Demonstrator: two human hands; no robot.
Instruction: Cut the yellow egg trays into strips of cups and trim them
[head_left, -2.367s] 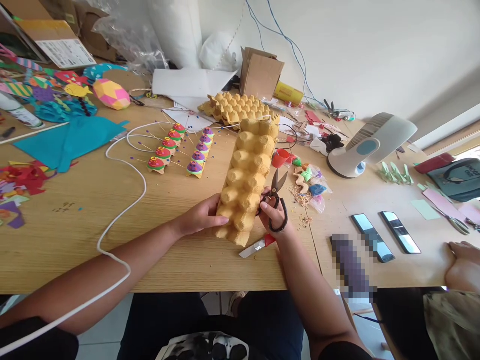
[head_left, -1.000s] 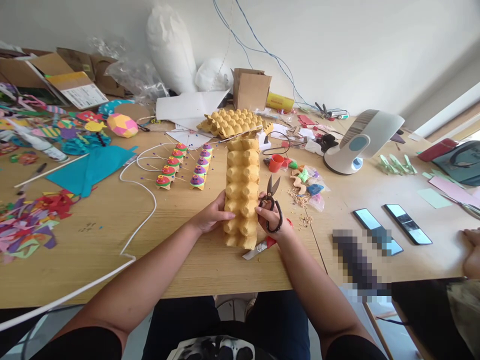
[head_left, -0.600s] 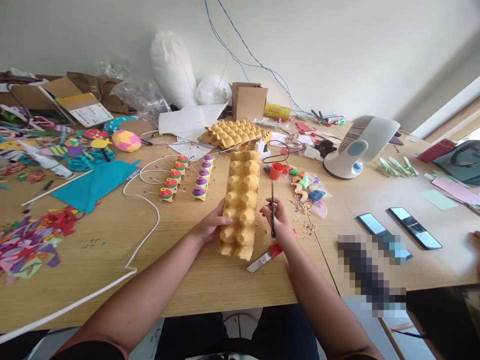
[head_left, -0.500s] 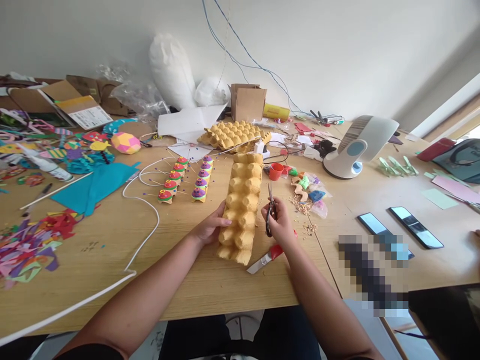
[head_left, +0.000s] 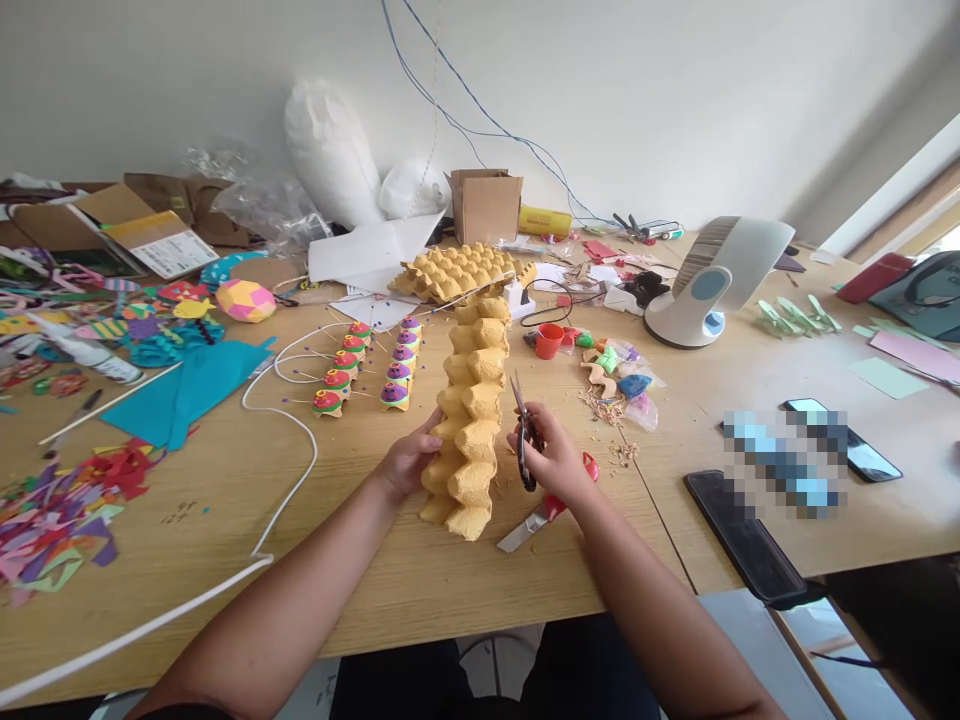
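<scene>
A long yellow egg-carton strip (head_left: pixel 470 410) stands tilted on its edge on the wooden table (head_left: pixel 375 560), running away from me. My left hand (head_left: pixel 409 458) grips its left side near the front end. My right hand (head_left: pixel 551 458) is closed round black scissors (head_left: pixel 523 430), blades pointing up and away, close beside the strip's right side. A red-handled craft knife (head_left: pixel 536 520) lies on the table just under my right wrist.
Two rows of painted carton cups (head_left: pixel 367 365) sit left of the strip, a stack of egg trays (head_left: pixel 461 270) behind it. A white cable (head_left: pixel 285 470), paper scraps (head_left: pixel 52 510), a small fan (head_left: pixel 712 285), phones (head_left: pixel 742 540) and a cardboard box (head_left: pixel 484 205) lie around.
The carton strip has been turned from lying flat up onto its side. My right hand with the scissors shifted left, close to the strip. The view rose and pulled back.
</scene>
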